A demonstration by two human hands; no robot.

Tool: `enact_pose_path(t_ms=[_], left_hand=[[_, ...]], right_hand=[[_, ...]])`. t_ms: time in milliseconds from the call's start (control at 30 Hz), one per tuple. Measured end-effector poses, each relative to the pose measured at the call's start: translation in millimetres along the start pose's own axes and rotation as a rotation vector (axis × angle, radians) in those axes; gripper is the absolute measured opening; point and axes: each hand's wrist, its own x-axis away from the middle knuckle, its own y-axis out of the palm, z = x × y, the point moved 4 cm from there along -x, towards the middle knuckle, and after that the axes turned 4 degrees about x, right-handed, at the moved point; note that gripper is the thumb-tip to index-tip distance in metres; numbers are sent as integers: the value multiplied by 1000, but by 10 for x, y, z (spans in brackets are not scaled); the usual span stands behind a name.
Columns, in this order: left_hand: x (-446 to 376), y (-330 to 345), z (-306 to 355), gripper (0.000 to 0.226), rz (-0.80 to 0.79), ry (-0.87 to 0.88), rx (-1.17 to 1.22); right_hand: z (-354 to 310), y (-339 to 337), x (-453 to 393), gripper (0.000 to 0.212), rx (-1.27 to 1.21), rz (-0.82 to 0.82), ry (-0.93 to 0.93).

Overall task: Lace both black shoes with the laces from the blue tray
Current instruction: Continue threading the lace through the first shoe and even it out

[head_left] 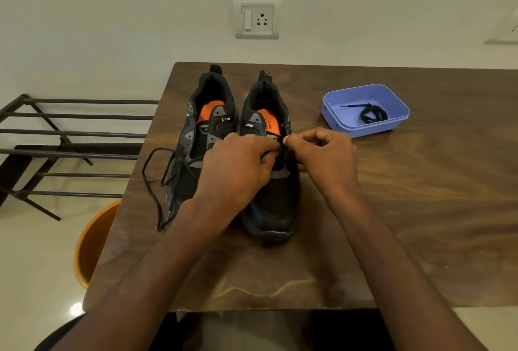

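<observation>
Black shoes: left shoe [196, 137] & right shoe [273, 182] side by side near tabletop [420, 210] left edge, toes toward near edge. Both hands over right shoe's eyelets: left hand [238, 165] w/ fingers curled on the shoe's upper, right hand [322, 154] pinching at the eyelet row; can't tell if a lace is between them. Loose lace [157, 182] trails off left shoe past left edge. Blue tray [336, 119] toward far right holds coiled lace [374, 114].
</observation>
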Motion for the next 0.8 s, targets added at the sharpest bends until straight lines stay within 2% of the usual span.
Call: enact_pose_path(t_ms=[200, 400, 633, 700, 800], left_hand=[[-78, -50, -155, 23, -104, -46, 183], [-119, -56, -197, 23, -169, -25, 70], [-96, 26, -275, 17, -159, -163, 382], [-89, 32, -225, 15, -141, -166, 329], [-42, 26, -105, 16, -44, -170, 127]], right_hand=[[4, 51, 35, 30, -14, 18, 46], [-5, 54, 64, 26, -19, 28, 60], [-42, 66, 94, 24, -35, 26, 81], [-52, 58, 104, 25, -58, -3, 99], [-42, 46, 125, 27, -125, -47, 135]])
